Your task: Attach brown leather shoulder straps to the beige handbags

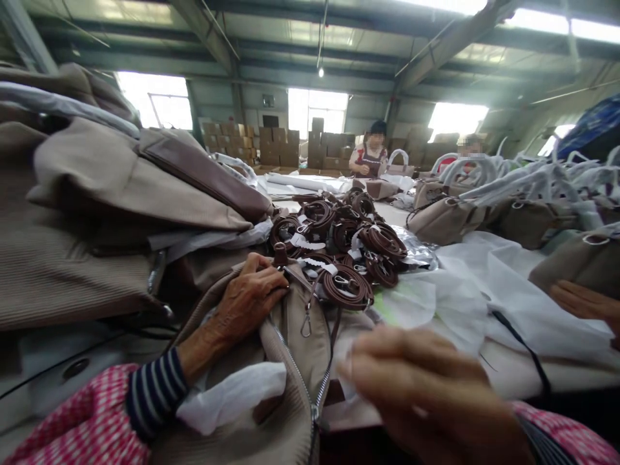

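A taupe ribbed handbag (227, 429) lies in front of me, its metal zipper (290, 356) partly undone, with the slider toward me. My left hand (252, 294) is closed on the bag's top edge, near the far end of the zipper. Beside the near end of the zipper, my right hand (421, 387) is smeared by motion; whether anything is between its fingers cannot be made out. A piece of white wrapping (235, 395) rests on the bag. Just beyond the bag is a heap of coiled brown straps (346, 287) with metal clips.
More taupe bags (97, 174) are piled high on the left. Bags with white-wrapped handles (518, 216) stand on the right, near white sheets (484, 284). Another person's hand (584, 302) touches a bag at the right edge. A co-worker (371, 158) is across the table.
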`<state>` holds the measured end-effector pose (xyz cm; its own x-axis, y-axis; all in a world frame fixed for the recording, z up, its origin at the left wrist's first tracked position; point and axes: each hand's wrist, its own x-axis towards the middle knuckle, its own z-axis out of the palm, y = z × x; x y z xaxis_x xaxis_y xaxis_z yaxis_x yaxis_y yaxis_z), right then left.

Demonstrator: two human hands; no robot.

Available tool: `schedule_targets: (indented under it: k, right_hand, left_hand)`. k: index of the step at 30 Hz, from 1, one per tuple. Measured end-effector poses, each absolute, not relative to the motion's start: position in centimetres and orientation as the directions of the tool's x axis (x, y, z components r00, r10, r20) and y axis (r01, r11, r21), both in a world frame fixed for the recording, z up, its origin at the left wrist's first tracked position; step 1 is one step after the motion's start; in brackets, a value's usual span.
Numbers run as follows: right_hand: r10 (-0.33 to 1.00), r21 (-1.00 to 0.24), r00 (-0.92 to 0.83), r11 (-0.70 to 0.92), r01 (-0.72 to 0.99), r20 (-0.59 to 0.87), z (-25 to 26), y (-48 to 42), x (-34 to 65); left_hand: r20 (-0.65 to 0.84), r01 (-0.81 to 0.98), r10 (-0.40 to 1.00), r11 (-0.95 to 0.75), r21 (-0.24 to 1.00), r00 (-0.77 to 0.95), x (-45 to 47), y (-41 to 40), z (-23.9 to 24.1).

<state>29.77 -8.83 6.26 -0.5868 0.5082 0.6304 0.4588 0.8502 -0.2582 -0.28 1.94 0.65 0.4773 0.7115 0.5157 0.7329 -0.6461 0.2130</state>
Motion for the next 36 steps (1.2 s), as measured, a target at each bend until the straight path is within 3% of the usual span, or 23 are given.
schedule_targets:
  k: [3, 5, 7, 9, 11, 18, 22, 25, 28, 31, 36]
  right_hand:
    - [0.673, -0.369, -0.401, 0.703, 0.607, 0.622, 5.6, -3.3, 28.7]
    - [0.802, -0.342, -0.352, 0.542, 0.768, 0.482, 5.2, 0.3, 29.3]
    - [0.871, -0.320, -0.366, 0.467, 0.824, 0.329, 4.4, 2.5, 29.9]
    - [0.874, -0.352, -0.408, 0.481, 0.803, 0.263, 3.4, 3.0, 29.9]
    - [0.851, -0.378, -0.435, 0.521, 0.765, 0.294, 2.5, 2.5, 29.6]
    - [0.776, -0.244, -0.511, 0.612, 0.752, 0.371, 1.5, -0.7, 28.0]
    - [0.767, -0.352, -0.549, 0.641, 0.682, 0.332, 1.8, -0.5, 28.5]
    - [0.741, -0.517, -0.584, 0.660, 0.545, 0.331, 2.5, 1.2, 29.7]
    - [0.801, -0.615, -0.452, 0.593, 0.519, 0.392, 3.1, 3.7, 30.7]
    - [0.872, -0.585, -0.329, 0.488, 0.648, 0.363, 3.3, 5.9, 30.6]
    - [0.873, -0.491, -0.415, 0.488, 0.722, 0.258, 3.3, 7.5, 28.1]
  left_hand:
    - [0.509, 0.738, 0.718, -0.640, 0.215, 0.475, -0.3, 1.8, 0.6]
    - [0.515, 0.740, 0.715, -0.640, 0.208, 0.473, -0.3, 1.8, 0.5]
    - [0.523, 0.739, 0.710, -0.642, 0.204, 0.472, -0.3, 1.8, 0.4]
    - [0.518, 0.744, 0.714, -0.637, 0.200, 0.472, -0.3, 1.8, 0.5]
    - [0.500, 0.765, 0.730, -0.616, 0.188, 0.466, -0.2, 1.7, 0.9]
    - [0.352, 0.840, 0.816, -0.527, 0.131, 0.457, 0.3, 0.0, 3.2]
    - [0.280, 0.853, 0.840, -0.509, 0.112, 0.465, 0.5, -0.1, 3.0]
    - [0.312, 0.836, 0.818, -0.537, 0.116, 0.483, 0.2, 0.1, 2.0]
    - [0.369, 0.816, 0.792, -0.563, 0.135, 0.485, -0.2, 0.2, 1.0]
    - [0.418, 0.795, 0.766, -0.589, 0.148, 0.489, -0.5, 0.3, 0.6]
    - [0.477, 0.777, 0.733, -0.611, 0.150, 0.484, -0.4, 0.2, 0.6]
